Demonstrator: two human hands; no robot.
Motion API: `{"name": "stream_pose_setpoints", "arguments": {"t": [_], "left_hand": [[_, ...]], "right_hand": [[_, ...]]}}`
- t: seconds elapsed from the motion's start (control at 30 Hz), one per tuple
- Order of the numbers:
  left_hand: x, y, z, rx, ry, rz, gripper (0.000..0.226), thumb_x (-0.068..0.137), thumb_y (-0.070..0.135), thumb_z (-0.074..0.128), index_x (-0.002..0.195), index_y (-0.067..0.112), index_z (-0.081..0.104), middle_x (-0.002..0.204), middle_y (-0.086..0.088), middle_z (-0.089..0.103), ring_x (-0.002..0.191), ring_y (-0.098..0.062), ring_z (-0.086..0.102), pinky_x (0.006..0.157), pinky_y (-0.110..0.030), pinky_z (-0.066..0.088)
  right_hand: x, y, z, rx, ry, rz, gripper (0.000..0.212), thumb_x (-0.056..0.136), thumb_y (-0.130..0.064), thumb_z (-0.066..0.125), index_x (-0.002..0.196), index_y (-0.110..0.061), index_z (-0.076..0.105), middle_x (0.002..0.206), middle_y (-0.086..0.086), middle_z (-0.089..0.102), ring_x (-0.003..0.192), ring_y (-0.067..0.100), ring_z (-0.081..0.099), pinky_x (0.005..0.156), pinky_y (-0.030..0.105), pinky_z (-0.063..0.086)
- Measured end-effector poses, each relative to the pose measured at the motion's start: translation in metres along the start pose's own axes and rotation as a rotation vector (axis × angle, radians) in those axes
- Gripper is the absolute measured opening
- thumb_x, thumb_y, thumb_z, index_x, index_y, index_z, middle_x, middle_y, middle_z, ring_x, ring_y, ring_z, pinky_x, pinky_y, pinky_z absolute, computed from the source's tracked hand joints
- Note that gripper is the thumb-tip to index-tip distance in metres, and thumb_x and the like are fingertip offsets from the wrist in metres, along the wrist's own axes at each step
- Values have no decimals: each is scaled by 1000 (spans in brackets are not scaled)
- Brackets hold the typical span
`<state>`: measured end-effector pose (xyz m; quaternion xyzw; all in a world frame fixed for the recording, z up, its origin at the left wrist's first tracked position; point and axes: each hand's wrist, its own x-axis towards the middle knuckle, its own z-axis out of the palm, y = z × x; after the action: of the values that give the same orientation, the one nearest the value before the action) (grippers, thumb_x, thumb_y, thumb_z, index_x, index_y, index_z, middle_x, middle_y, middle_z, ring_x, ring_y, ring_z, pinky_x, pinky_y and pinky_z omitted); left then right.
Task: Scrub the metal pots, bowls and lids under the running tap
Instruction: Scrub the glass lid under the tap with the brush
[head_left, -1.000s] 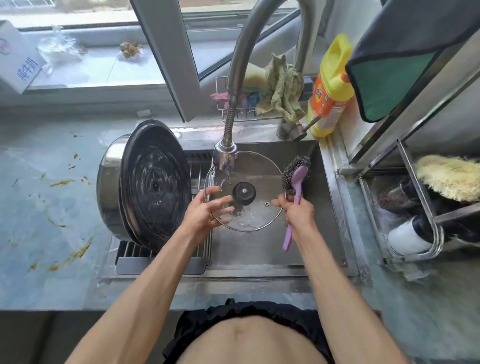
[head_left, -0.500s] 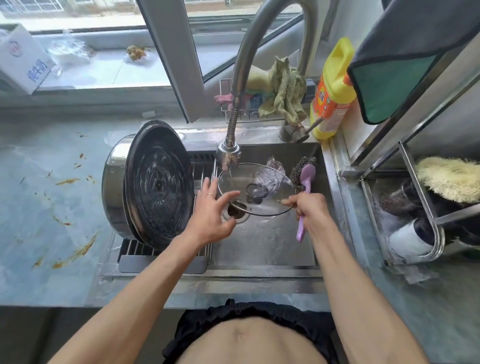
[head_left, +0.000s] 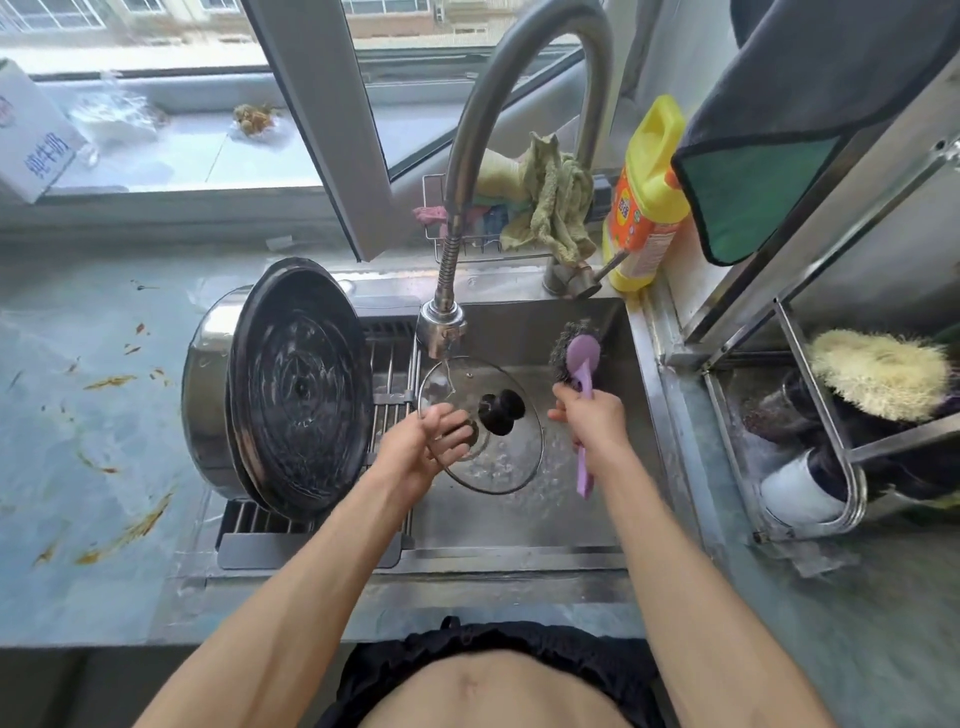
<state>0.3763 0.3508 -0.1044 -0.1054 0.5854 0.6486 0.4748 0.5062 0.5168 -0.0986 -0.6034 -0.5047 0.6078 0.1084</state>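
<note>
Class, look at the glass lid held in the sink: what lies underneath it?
Through the glass lid you see the wet steel sink floor and the dark drain under the left hand. The black knob hides a patch.

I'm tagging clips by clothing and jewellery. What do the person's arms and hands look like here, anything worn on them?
Both arms are bare along all that shows, with no sleeves. The left hand and right hand wear no gloves. No watch or bracelet shows at either wrist; whether a finger carries a ring is too small to tell.
</note>
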Motion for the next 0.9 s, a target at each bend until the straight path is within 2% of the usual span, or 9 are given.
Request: {"name": "stream_pose_setpoints", "arguments": {"t": [0.13,0.27,0.33,0.43,0.5,0.57,0.63,0.77,0.9], "left_hand": [[1,-3,-20,-174,6,-48,22,109,11,40,111,10,62,108,-12,76,92,-27,73,78,-39,59],[-6,-4,-26,-226,-67,-52,21,108,9,41,114,8,61,100,-9,79,88,-26,77,72,-37,64],[-7,-3,-28,-211,-104,-47,20,107,7,41,114,6,60,101,-10,79,89,-26,77,74,-37,64],[-10,-3,-24,-141,-156,-31,20,106,5,42,112,7,60,101,-10,78,90,-24,77,85,-40,59],[-11,-4,-25,-91,-171,-40,20,105,2,43,112,9,60,101,-8,79,92,-22,76,92,-41,53],[-10,-1,-26,-26,-169,-74,22,103,0,44,112,11,61,103,-6,79,97,-22,74,95,-41,50],[-10,5,-26,58,-131,-94,22,101,-1,47,111,12,62,102,-6,78,99,-23,72,94,-41,51],[-1,24,-24,219,14,47,18,102,11,57,119,14,62,98,-4,77,87,-20,73,71,-30,56],[2,40,-24,400,69,166,14,91,3,69,101,13,70,89,-3,77,80,-21,67,68,-26,55]], "right_hand": [[-6,11,17,-152,-19,-109,26,90,-38,67,92,-13,70,76,-1,73,47,10,45,57,27,38],[-8,8,36,-134,-76,-133,26,91,-40,65,92,-15,70,81,5,75,46,12,44,56,28,39],[-11,5,43,-134,-77,-141,39,85,-47,68,89,-8,71,79,12,73,51,17,47,57,28,40],[-16,1,47,-148,-87,-157,45,70,-56,77,86,-15,68,62,3,56,54,17,45,53,28,36],[-18,1,48,-153,-110,-158,41,64,-50,82,80,-18,63,58,-2,49,53,15,42,51,27,33],[-17,2,49,-168,-92,-163,44,60,-45,82,75,-8,64,64,1,57,61,18,50,55,28,39],[-16,2,50,-189,-82,-179,39,61,-39,83,73,-7,64,73,2,63,68,19,57,59,28,42],[-18,-1,46,-223,-105,-231,22,65,-24,84,73,-17,66,80,0,71,76,19,65,62,27,48],[-16,-2,44,-144,-79,-203,38,58,-37,85,72,-7,65,73,1,66,68,17,60,62,30,46]]}}
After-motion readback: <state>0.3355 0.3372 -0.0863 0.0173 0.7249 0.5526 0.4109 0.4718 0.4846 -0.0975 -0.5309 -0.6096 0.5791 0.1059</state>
